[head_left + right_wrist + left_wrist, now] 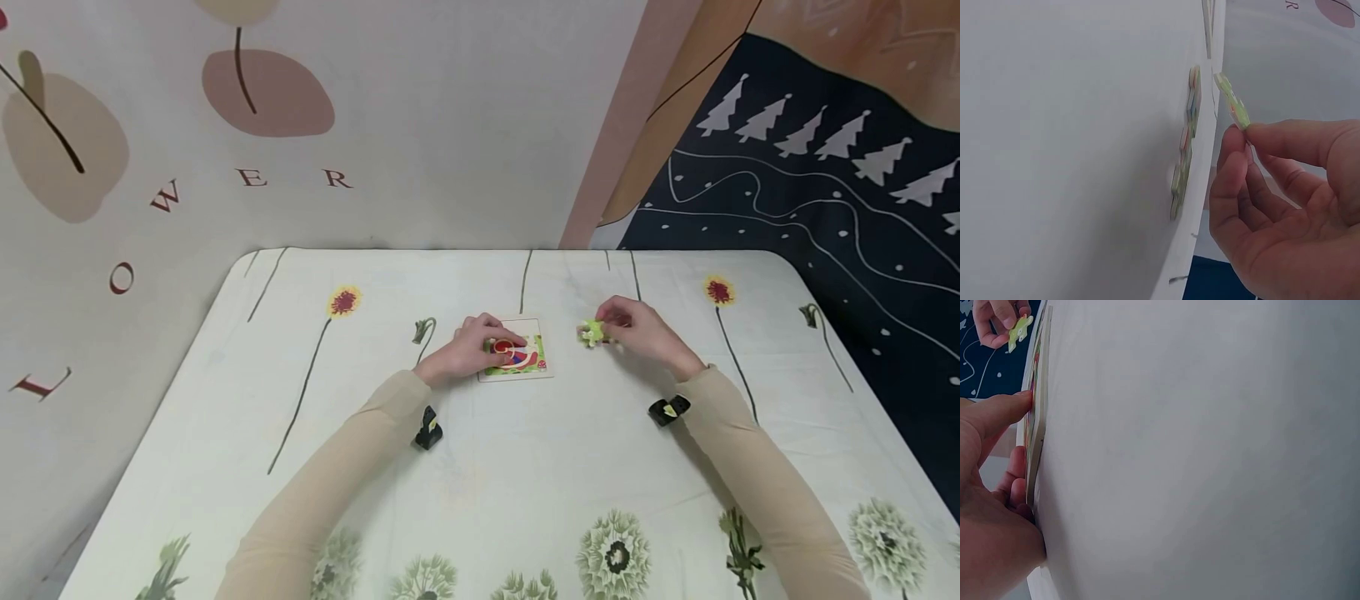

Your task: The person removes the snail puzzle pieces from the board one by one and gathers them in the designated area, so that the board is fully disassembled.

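My left hand (472, 348) lies over the left part of a flat picture puzzle board (536, 326), its fingers resting on the printed face. In the left wrist view the thumb (1013, 409) touches the board's face, seen almost edge-on. To the right, my right hand (639, 330) pinches a small light-green puzzle piece (592, 332) between thumb and fingertips. The right wrist view shows that green puzzle piece (1232, 103) raised off the table and tilted. Below it, several more puzzle pieces (1187, 134) lie flat on the cloth, mostly hidden from the head view.
A white flower-printed cloth covers the table (525, 467). Behind its far edge hangs a pale printed backdrop (450, 125); a dark one with white trees (810, 192) is at the right. A black wrist device (428, 429) sits by the left wrist, another (668, 410) by the right.
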